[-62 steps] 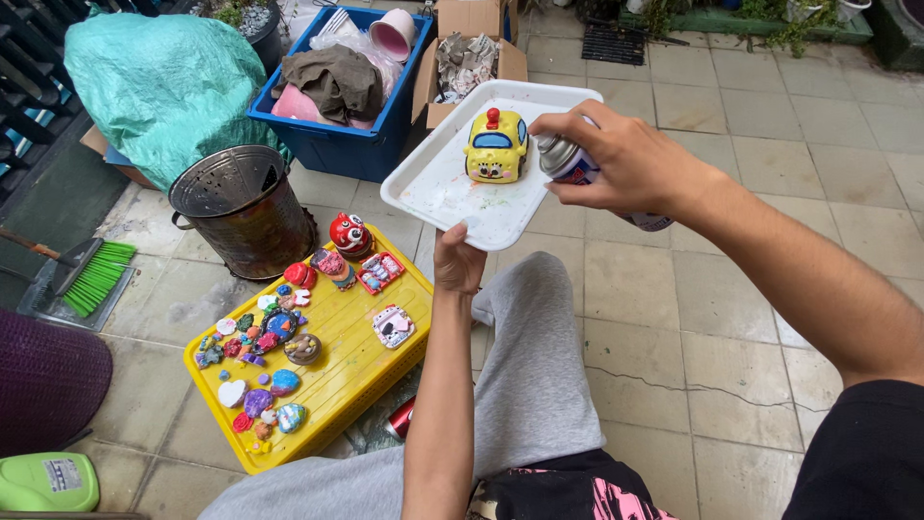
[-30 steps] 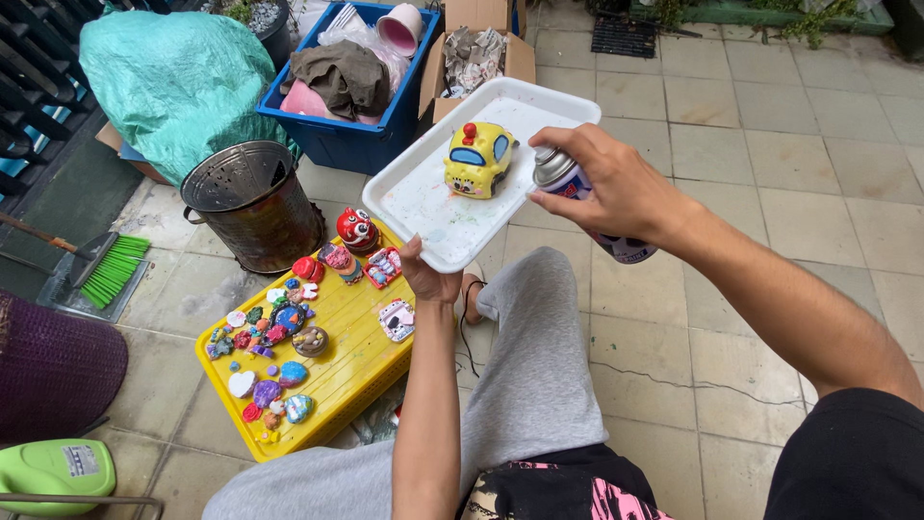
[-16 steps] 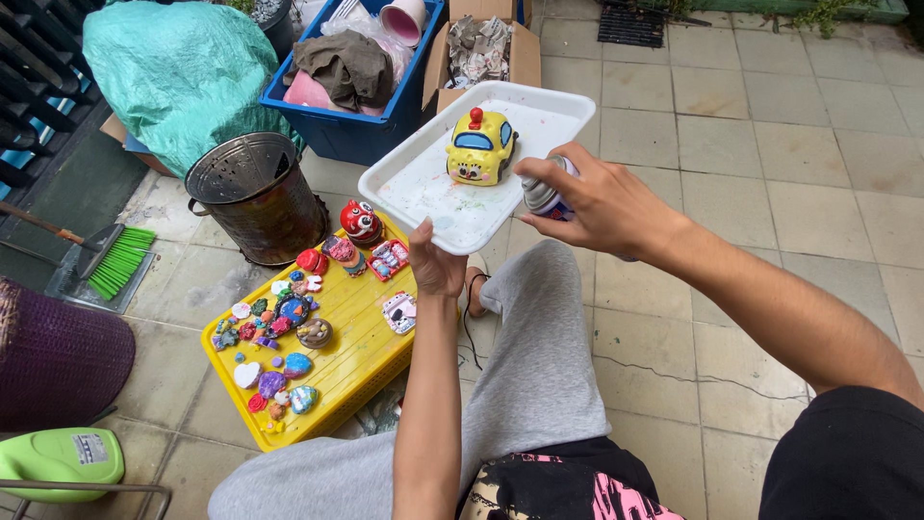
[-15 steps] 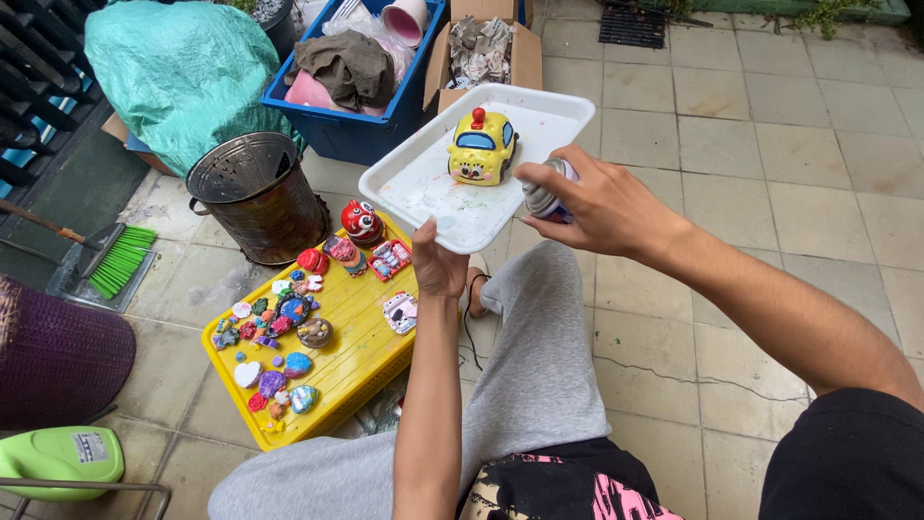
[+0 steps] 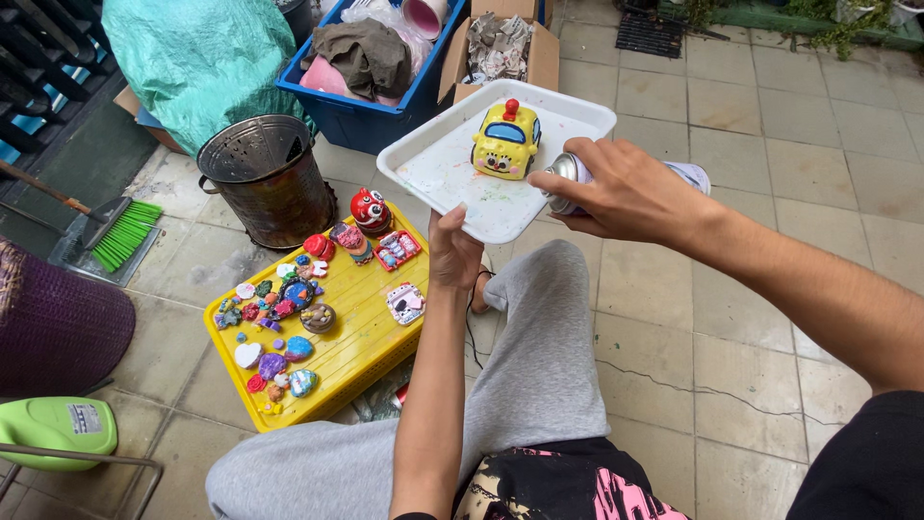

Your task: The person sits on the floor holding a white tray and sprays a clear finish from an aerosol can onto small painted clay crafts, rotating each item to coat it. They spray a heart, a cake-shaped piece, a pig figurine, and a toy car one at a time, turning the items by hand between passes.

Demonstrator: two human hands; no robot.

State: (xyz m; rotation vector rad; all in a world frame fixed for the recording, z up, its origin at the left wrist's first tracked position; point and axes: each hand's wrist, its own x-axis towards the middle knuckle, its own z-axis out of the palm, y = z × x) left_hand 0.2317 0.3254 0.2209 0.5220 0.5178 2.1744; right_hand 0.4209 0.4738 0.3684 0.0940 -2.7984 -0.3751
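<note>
Now we hold the spray can (image 5: 570, 179) closer to the yellow toy car (image 5: 505, 142) than half a second ago, its nozzle pointing at the car from just beside the white tray (image 5: 452, 164). Our right hand (image 5: 626, 188) is wrapped tight around the can, and it has swung in from the tray's outer edge since two seconds ago. Our left hand (image 5: 454, 252) grips the near edge of the tray from below, fingers curled under it, and keeps it lifted above our knee as before. We judge the can is lined up on the car; no spray mist shows.

On the tray the car sits alone near the far corner, upright, amid faint paint specks. Below on the tiled floor, a yellow crate (image 5: 361, 337) turned bottom-up carries small painted figures, among them a red round one (image 5: 369, 209) at its far corner. Beside it stands a metal bucket (image 5: 269, 178) with a perforated wall; we cannot see its contents. Behind, a blue bin (image 5: 385, 120) holds crumpled cloth and a pink cup, and a cardboard box (image 5: 502, 43) holds scrunched paper.
</note>
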